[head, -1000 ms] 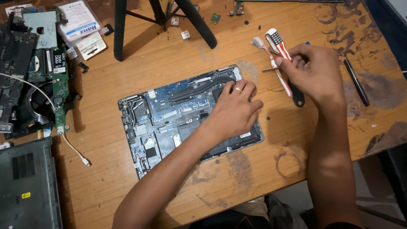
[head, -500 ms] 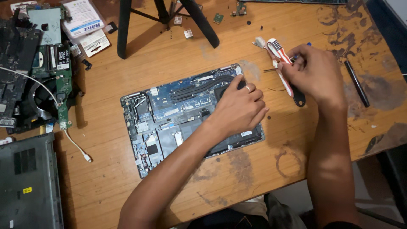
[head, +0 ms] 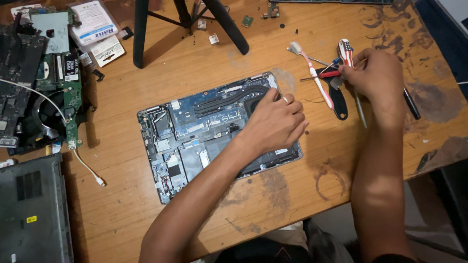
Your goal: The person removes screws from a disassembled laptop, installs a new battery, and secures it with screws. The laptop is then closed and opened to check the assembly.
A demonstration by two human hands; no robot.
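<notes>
Here we see an opened laptop (head: 214,134) lying bottom-up near the middle of the wooden desk (head: 122,204), its circuit boards, black heat pipes and fan laid bare. Our left hand (head: 275,122) rests palm-down on the right part of the laptop, over the fan area, its grip loosely flat on the casing and clamped on nothing that we can make out; a ring shows on one finger. Our right hand (head: 380,80) sits well to the right of the laptop, its grip closed around a screwdriver (head: 345,51) with a striped red, white and blue handle, held among a small cluster of tools. Just beside it lie a pink and white toothbrush (head: 312,73), a red-handled tool (head: 327,74) and a black pry tool (head: 339,100), all crossing one another on the desk. A black pen (head: 412,104) lies right of the right hand. Far left, we see a green circuit board (head: 68,92) with a fan, a white cable (head: 87,168), and a grey laptop cover (head: 31,209). Black tripod legs (head: 141,29) stand at the top.
</notes>
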